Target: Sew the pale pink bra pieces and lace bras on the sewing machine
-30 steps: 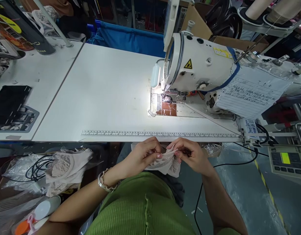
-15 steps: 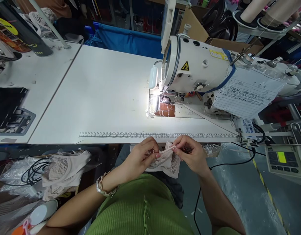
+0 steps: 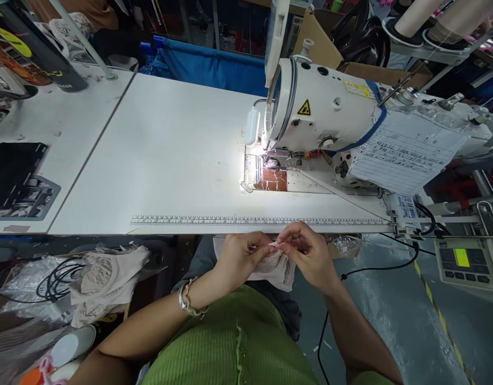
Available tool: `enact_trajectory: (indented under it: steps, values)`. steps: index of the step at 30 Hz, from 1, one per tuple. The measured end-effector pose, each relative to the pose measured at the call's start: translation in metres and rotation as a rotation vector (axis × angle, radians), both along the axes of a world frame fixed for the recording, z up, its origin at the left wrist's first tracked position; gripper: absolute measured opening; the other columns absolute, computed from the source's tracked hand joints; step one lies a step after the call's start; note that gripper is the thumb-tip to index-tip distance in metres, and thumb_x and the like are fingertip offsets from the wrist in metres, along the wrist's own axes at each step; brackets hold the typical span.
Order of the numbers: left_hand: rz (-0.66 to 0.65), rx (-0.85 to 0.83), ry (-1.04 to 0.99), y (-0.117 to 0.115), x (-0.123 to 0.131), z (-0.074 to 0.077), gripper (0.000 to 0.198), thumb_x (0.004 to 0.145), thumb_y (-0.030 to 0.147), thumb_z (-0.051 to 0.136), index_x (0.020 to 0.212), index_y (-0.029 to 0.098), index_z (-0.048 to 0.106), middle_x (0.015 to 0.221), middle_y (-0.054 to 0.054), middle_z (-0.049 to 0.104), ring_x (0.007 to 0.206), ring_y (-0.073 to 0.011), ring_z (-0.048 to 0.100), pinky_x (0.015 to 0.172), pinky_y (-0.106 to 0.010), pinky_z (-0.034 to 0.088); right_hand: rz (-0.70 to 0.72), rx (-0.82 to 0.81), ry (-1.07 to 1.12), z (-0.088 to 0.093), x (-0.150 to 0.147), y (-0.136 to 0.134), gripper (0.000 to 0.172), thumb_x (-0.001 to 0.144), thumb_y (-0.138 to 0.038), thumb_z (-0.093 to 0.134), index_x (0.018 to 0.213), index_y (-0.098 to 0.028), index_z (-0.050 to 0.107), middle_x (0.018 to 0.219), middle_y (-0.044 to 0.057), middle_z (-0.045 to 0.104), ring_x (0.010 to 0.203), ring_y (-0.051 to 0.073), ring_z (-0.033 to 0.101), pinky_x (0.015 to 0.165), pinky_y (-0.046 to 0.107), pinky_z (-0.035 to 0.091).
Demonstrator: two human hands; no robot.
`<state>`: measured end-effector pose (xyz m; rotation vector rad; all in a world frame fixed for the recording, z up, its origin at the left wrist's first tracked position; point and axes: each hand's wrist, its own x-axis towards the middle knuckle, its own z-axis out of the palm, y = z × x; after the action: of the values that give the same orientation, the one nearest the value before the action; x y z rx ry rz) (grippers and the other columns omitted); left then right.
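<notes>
Both my hands hold a small piece of pale lace fabric point(image 3: 275, 270) over my lap, just below the front edge of the white sewing table point(image 3: 170, 155). My left hand point(image 3: 240, 256) grips the fabric's left side with curled fingers. My right hand point(image 3: 306, 251) pinches its upper edge between thumb and fingertips. The two hands nearly touch. The white sewing machine point(image 3: 322, 107) stands on the table beyond them, its lamp lighting the needle plate point(image 3: 270, 174).
A printed ruler strip point(image 3: 250, 220) runs along the table's front edge. A pile of pale lace pieces point(image 3: 106, 278) and black cable lie at lower left. A control box point(image 3: 465, 262) hangs at right. A black tray point(image 3: 17, 179) sits on the left table. A paper sheet point(image 3: 407, 152) hangs from the machine.
My hands have drawn closer together on the lace, and my left hand has shifted right and slightly up. The fabric is bunched more tightly between them.
</notes>
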<state>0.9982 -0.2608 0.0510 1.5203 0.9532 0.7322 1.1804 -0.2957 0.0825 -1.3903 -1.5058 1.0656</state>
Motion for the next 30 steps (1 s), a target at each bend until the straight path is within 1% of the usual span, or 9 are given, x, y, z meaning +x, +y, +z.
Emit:
enact_trajectory:
  steps: [4, 7, 11, 16, 20, 23, 26, 28, 30]
  values:
    - [-0.001, -0.145, -0.086, 0.004, 0.0, 0.001, 0.025, 0.084, 0.04, 0.068, 0.078, 0.018, 0.076, 0.064, -0.002, 0.067, 0.053, -0.0101, 0.048, 0.049, -0.021, 0.036, -0.002, -0.024, -0.029, -0.006, 0.013, 0.001, 0.045, 0.099, -0.062, 0.043, 0.082, -0.023, 0.059, 0.057, -0.004, 0.048, 0.045, 0.01, 0.041, 0.046, 0.026, 0.035]
    - [-0.03, -0.237, -0.135, 0.007, -0.001, 0.005, 0.028, 0.082, 0.043, 0.069, 0.078, 0.016, 0.076, 0.063, -0.002, 0.066, 0.051, -0.0088, 0.044, 0.047, -0.02, 0.033, 0.098, -0.049, -0.097, -0.009, 0.019, 0.003, 0.049, 0.099, -0.066, 0.037, 0.089, -0.024, 0.06, 0.065, -0.003, 0.048, 0.052, 0.011, 0.04, 0.051, 0.026, 0.034]
    - [-0.059, -0.301, -0.14, 0.009, -0.002, 0.009, 0.03, 0.08, 0.044, 0.068, 0.077, 0.015, 0.075, 0.059, -0.001, 0.06, 0.048, -0.0073, 0.037, 0.045, -0.02, 0.028, 0.228, -0.169, -0.061, -0.008, 0.016, 0.006, 0.035, 0.103, -0.053, 0.042, 0.098, -0.025, 0.062, 0.08, 0.002, 0.061, 0.07, 0.015, 0.057, 0.062, 0.027, 0.043]
    - [-0.079, -0.293, -0.119, 0.01, -0.001, 0.013, 0.023, 0.078, 0.036, 0.065, 0.069, 0.015, 0.07, 0.055, 0.002, 0.054, 0.049, -0.0068, 0.035, 0.045, -0.019, 0.026, 0.231, -0.179, 0.029, -0.005, 0.008, 0.007, 0.022, 0.098, -0.047, 0.056, 0.103, -0.026, 0.054, 0.083, 0.0, 0.063, 0.072, 0.014, 0.059, 0.063, 0.026, 0.046]
    - [-0.089, -0.261, -0.111, 0.009, -0.001, 0.011, 0.023, 0.078, 0.034, 0.064, 0.065, 0.015, 0.067, 0.055, 0.003, 0.051, 0.05, -0.0064, 0.034, 0.047, -0.019, 0.026, 0.19, -0.169, 0.024, -0.005, 0.004, 0.007, 0.025, 0.096, -0.05, 0.057, 0.098, -0.026, 0.051, 0.071, -0.004, 0.057, 0.062, 0.013, 0.052, 0.057, 0.025, 0.04]
    - [-0.088, -0.258, -0.087, 0.008, -0.002, 0.009, 0.025, 0.08, 0.037, 0.064, 0.072, 0.014, 0.072, 0.059, 0.0, 0.057, 0.052, -0.0072, 0.038, 0.048, -0.019, 0.029, 0.129, -0.155, 0.021, -0.008, 0.004, 0.006, 0.029, 0.097, -0.054, 0.054, 0.098, -0.026, 0.051, 0.065, -0.005, 0.051, 0.055, 0.012, 0.045, 0.053, 0.025, 0.035]
    - [-0.059, -0.25, -0.074, 0.007, -0.003, 0.009, 0.025, 0.082, 0.037, 0.065, 0.076, 0.014, 0.075, 0.061, -0.001, 0.062, 0.05, -0.0071, 0.038, 0.046, -0.019, 0.029, 0.026, -0.08, 0.056, -0.016, 0.012, 0.001, 0.043, 0.095, -0.067, 0.047, 0.095, -0.025, 0.052, 0.062, -0.007, 0.04, 0.05, 0.01, 0.034, 0.049, 0.025, 0.03]
    - [-0.034, -0.234, -0.086, 0.006, -0.003, 0.009, 0.025, 0.083, 0.037, 0.066, 0.077, 0.015, 0.075, 0.059, -0.001, 0.062, 0.048, -0.007, 0.038, 0.045, -0.019, 0.029, 0.036, -0.074, 0.025, -0.025, 0.018, -0.005, 0.053, 0.09, -0.076, 0.046, 0.091, -0.024, 0.055, 0.059, -0.008, 0.032, 0.048, 0.01, 0.028, 0.048, 0.025, 0.026]
    - [-0.015, -0.22, -0.109, 0.006, -0.006, 0.011, 0.024, 0.084, 0.037, 0.067, 0.079, 0.015, 0.076, 0.061, -0.002, 0.065, 0.05, -0.0082, 0.045, 0.046, -0.019, 0.033, 0.134, -0.157, -0.113, -0.034, 0.024, -0.013, 0.053, 0.086, -0.076, 0.054, 0.087, -0.023, 0.058, 0.056, -0.008, 0.032, 0.048, 0.01, 0.029, 0.048, 0.025, 0.024]
